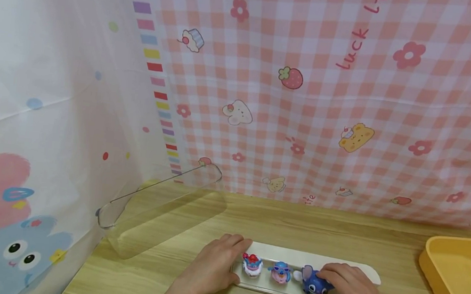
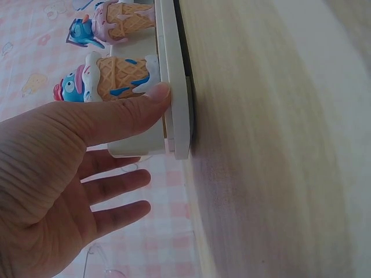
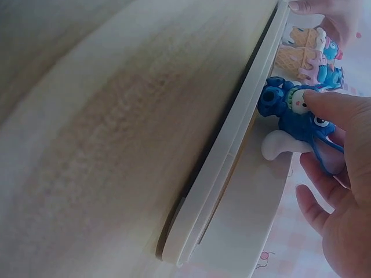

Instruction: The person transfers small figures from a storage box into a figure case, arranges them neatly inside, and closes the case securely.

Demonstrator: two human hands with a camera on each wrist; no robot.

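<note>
A long white display base (image 1: 273, 290) with rounded ends lies on the table. My left hand (image 1: 216, 263) holds its left end, the thumb on the front edge and the fingers toward the back. In the left wrist view, that thumb (image 2: 130, 116) presses near an ice-cream-cone figurine (image 2: 119, 78) with a blue character on top. A second cone figurine (image 1: 280, 273) with a blue character and pink icing stands beside it. My right hand (image 1: 351, 290) pinches a blue big-eared figurine (image 3: 298, 113) on the right part of the base; the hand hides some of it.
A clear plastic cover (image 1: 165, 216) rests on the table at the left, near the white curtain (image 1: 78, 56). At the right edge stands a yellow tray (image 1: 440, 275) with a dark red object partly in view. A pink checked cloth (image 1: 308, 102) hangs behind the table.
</note>
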